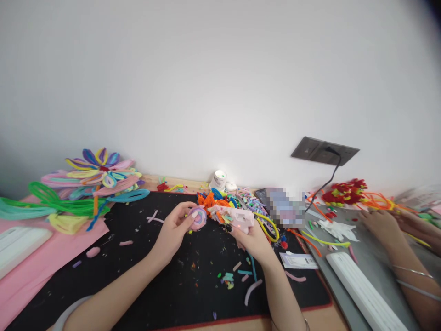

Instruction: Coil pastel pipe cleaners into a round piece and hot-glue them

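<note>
My left hand (175, 227) pinches a round, coiled pastel pipe-cleaner piece (198, 218), pink, lilac and blue, with the thumb on its face. In my right hand (254, 241) is a pale pink handheld tool (241, 218) with a small orange light, which looks like a glue gun. Its messy, whitish front end (217, 213) points left toward the coil, a short gap apart. Behind both hands lie orange pipe cleaners (208, 201) and a pile of many-coloured cut pieces (247, 201). Beneath is a black mat (165, 287) strewn with scraps.
At left stand a large pipe-cleaner flower (103, 169) and green loops (51, 200) over pink paper (41, 276). A white cup (219, 178) and a phone (265, 200) are near the wall. Another person's hands (379, 227) work at right, by a white power strip (365, 292).
</note>
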The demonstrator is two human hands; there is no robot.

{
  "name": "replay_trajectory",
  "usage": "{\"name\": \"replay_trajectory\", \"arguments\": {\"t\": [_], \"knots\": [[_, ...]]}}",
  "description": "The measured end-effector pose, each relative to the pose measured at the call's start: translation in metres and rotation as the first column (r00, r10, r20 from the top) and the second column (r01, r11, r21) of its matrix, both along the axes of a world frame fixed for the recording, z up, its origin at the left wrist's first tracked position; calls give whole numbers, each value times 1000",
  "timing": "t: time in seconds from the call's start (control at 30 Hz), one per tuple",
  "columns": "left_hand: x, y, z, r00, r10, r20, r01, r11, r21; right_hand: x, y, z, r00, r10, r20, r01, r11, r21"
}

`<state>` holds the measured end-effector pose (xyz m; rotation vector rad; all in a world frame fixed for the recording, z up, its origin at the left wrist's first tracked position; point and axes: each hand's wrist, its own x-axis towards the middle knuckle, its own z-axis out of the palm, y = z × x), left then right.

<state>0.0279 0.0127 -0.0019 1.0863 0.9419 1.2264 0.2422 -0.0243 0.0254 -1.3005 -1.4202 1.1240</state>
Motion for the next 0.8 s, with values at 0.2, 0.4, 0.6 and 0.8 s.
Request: {"name": "replay_trajectory", "arguments": {"t": [0.2, 0.4, 0.6, 0.8], "knots": [[2, -2, 0, 997, -67, 31, 67, 998, 10, -4, 0, -7, 997, -4, -76, 0, 998, -56], [2, -2, 1, 996, -68, 61, 68, 998, -8, -1, 1, -15, 999, 5, -40, -7, 999, -51], [2, -4, 3, 994, -67, 84, 69, 997, -23, 0, 0, -16, 1000, 13, -24, -14, 999, -45], [2, -3, 1, 997, -42, 58, 43, 999, -6, -1, 0, -13, 999, 25, -40, -27, 999, -41]]}}
